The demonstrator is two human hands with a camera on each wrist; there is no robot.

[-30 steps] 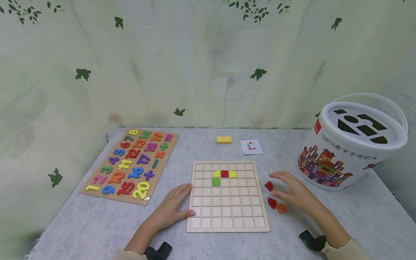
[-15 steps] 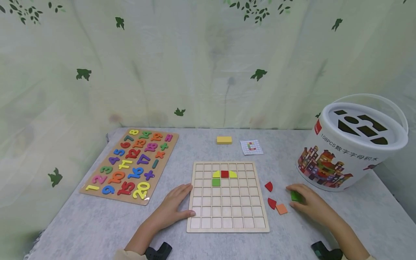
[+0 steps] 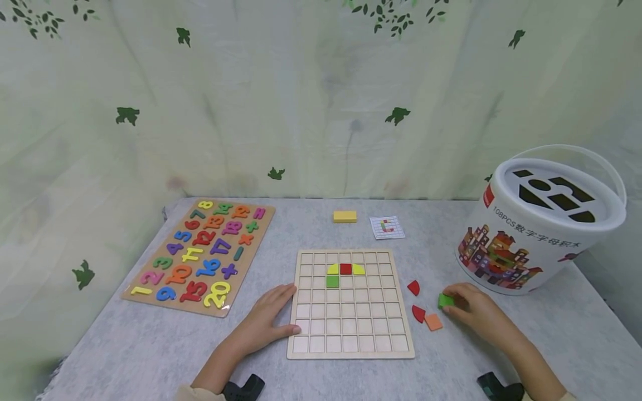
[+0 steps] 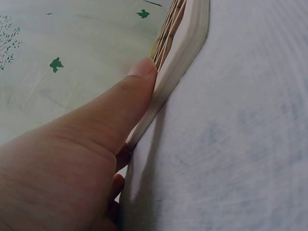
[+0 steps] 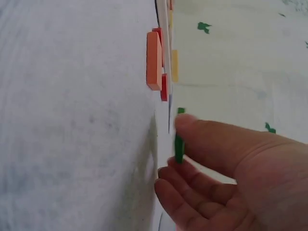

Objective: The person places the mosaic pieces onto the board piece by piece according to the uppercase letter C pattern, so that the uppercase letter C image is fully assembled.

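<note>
Pinching a green square tile [image 3: 444, 301], the right hand [image 3: 472, 307] curls. The straight-fingered left hand [image 3: 267, 318] touches a pale-wood grid board [image 3: 349, 327].

Pale green creased drape [image 3: 301, 100] behind the bench [image 3: 150, 351] and wrapping both sides, printed with dark green bird-like shapes [image 3: 127, 115] and leafy sprigs [image 3: 393, 18] up top; bench surface mottled grey, light soft and diffuse.

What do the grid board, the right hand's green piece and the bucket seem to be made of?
Grid board: probably matte, pale wood, by its layered-looking edge.
Green piece: painted wood or plastic, unclear; even colour, no visible grain.
Bucket: likely plastic, softly shiny; smooth white walls.
</note>
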